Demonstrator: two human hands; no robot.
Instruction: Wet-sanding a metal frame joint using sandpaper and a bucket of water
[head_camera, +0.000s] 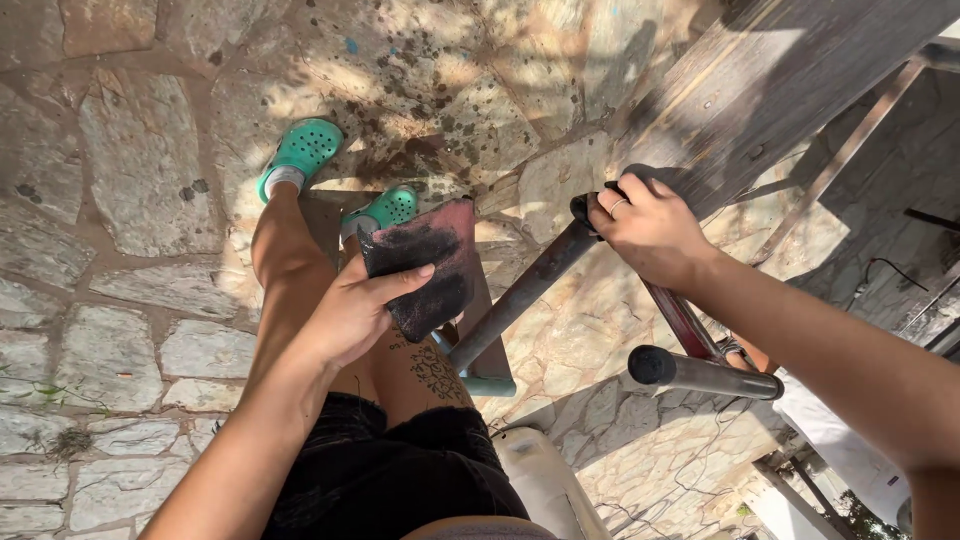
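Okay, head view looked straight down at a seated person's legs and two bare hands over a stone-paved floor (130, 200); left hand (350, 310) was curled around a worn sheet of sandpaper (425, 265), thumb lying across its face and fingers tucked behind, so closed on it; the sandpaper was reddish at the top edge and corner and blackened with dust over most of its face, held up in front of the left knee, just left of the metal frame; right hand (650, 230) was wrapped over the top end of a dark metal tube (525, 290), fingers bent round it, a ring on one finger; grip looked firm but the palm side was hidden; the tube ran diagonally down from that hand toward the person's thigh; a second tube end (655, 365) with a round black cap stuck out lower right, apart from both hands; a reddish bar (685, 325) ran between the two tubes; a weathered wooden board (760, 80) lay tilted above the right hand, touching or just behind it, could not tell which; green clogs (305, 150) on both feet rested on the stones, with dark specks scattered across the stones nearby; black shorts (390, 470) and a small tattoo on the thigh were visible; sun patches and shadow mixed over the ground.
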